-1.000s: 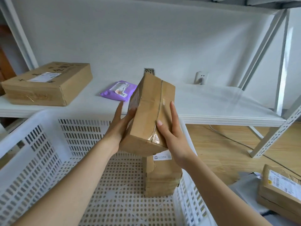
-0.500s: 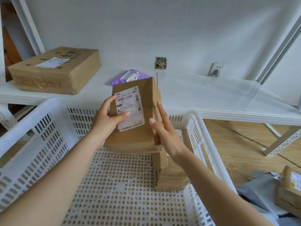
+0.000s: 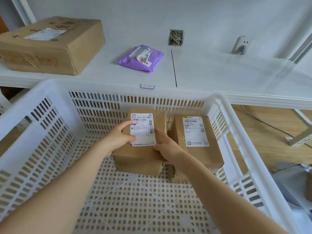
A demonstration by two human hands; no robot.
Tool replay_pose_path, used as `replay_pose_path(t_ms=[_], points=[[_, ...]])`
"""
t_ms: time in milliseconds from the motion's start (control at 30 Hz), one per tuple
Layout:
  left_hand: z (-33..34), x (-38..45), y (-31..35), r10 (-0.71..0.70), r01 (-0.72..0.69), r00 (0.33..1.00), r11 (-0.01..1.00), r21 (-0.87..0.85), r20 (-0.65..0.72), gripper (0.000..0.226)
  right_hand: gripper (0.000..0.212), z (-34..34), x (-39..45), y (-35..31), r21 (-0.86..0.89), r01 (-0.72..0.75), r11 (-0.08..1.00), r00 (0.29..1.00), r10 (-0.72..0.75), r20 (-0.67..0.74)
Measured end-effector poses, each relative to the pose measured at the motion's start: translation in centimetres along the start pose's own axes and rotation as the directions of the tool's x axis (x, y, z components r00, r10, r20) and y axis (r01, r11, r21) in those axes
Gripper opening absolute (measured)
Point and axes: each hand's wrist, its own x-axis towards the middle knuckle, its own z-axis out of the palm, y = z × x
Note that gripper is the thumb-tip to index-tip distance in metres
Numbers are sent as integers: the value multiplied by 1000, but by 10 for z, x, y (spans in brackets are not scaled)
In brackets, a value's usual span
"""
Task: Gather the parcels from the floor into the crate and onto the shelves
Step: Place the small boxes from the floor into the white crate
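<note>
A brown cardboard parcel (image 3: 140,156) with a white label on top sits low inside the white slotted crate (image 3: 50,119), against its far wall. My left hand (image 3: 118,137) grips its left side with the thumb on the label. My right hand (image 3: 167,147) grips its right front corner. A second brown labelled parcel (image 3: 197,142) stands right beside it in the crate's far right corner. On the white shelf (image 3: 211,76) behind the crate lie a large cardboard box (image 3: 49,46) and a purple mailer bag (image 3: 140,59).
Grey mailer bags (image 3: 293,181) lie on the wooden floor to the right of the crate. A white shelf leg (image 3: 298,134) and a thin cable cross the floor there. A wall socket (image 3: 242,45) sits behind the shelf.
Both hands lowered the labelled parcel from above the crate rim down into the crate, beside the other parcel. The view tilted downward.
</note>
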Motion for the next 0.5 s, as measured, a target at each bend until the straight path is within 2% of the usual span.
replay_pose_path(t_ms=[133,300,500], points=[[17,17,-23,-129,131,971,991,3,200,75,63,13,21,20,-38,-101,994,994,100,-39],[33,40,-56,-174,200,967,970,-137,186,79,70,22,42,39,-79,-140,987,989,136,-57],[53,54,-74,-190,210,956,975,-69,225,82,65,29,68,66,-212,-161,964,983,136,-125]])
